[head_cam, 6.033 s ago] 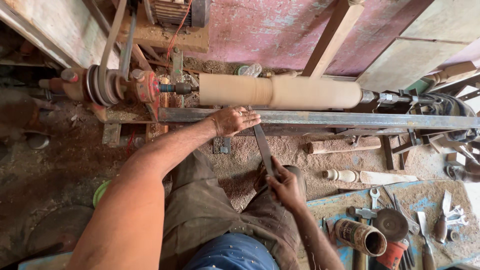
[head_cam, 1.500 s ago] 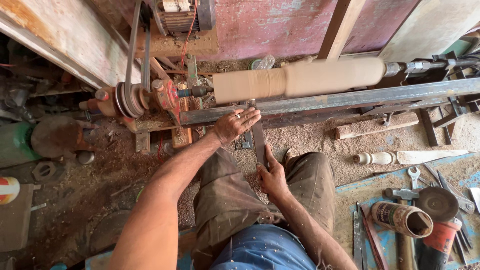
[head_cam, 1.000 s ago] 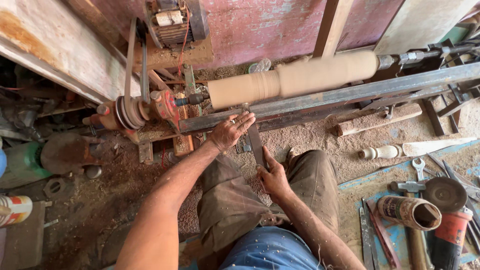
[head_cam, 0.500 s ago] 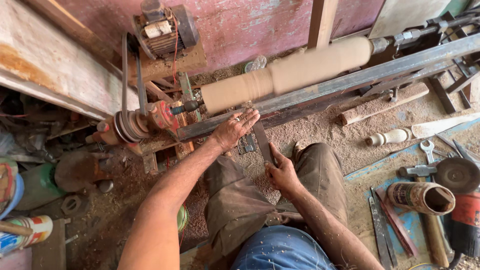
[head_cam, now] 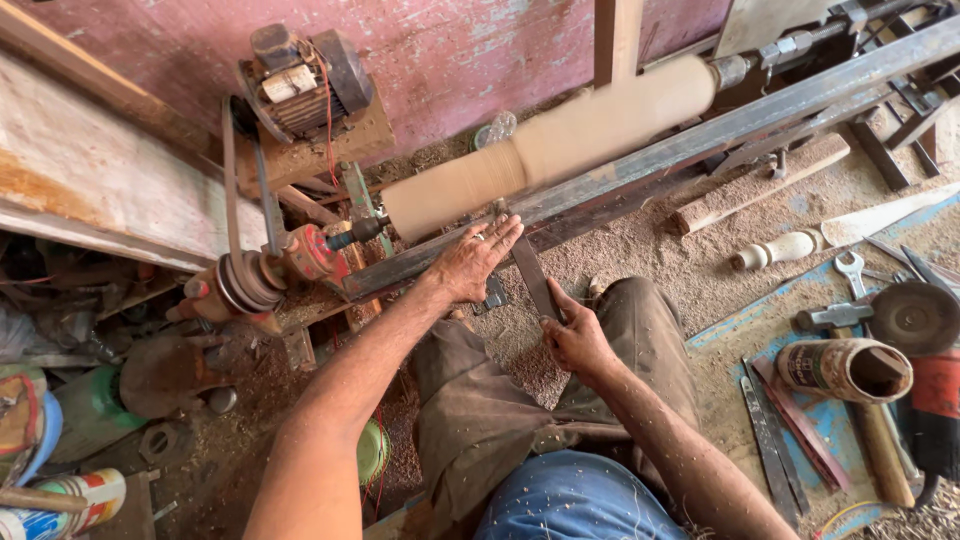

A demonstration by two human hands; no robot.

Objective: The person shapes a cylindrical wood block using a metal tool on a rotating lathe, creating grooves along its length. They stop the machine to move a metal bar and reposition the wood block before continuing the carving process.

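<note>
A long pale wooden cylinder [head_cam: 560, 135] spins on a lathe, blurred by its turning. A flat metal chisel [head_cam: 532, 275] lies across the steel tool rest bar [head_cam: 700, 135] with its tip at the wood. My left hand [head_cam: 472, 258] presses flat on the chisel's front end against the bar. My right hand [head_cam: 575, 335] grips the chisel's rear end, near my knee.
An electric motor [head_cam: 305, 85] and belt pulley [head_cam: 240, 285] drive the lathe at left. Sawdust covers the ground. At right lie a turned white spindle [head_cam: 775, 250], a wrench [head_cam: 850, 270], an angle grinder [head_cam: 915, 320], a cardboard tube [head_cam: 845, 368] and flat blades [head_cam: 775, 440].
The view has tilted and swung left, showing more of the motor and the clutter at left. Both hands keep their hold on the chisel at the spinning wood.
</note>
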